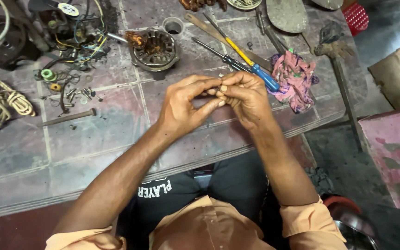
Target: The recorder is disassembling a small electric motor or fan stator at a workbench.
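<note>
Tiled bench (93,139) — left hand (184,109) & right hand (246,99) meet, fingertips pinched on tiny part (218,88).

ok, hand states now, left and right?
Left hand: fingertips pinched on a small part, too small to tell what.
Right hand: closed, pinching the same part.

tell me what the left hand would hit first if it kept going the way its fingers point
Most likely the right hand: the left hand points right, fingertips already meeting it around a tiny part too small to identify.
</note>
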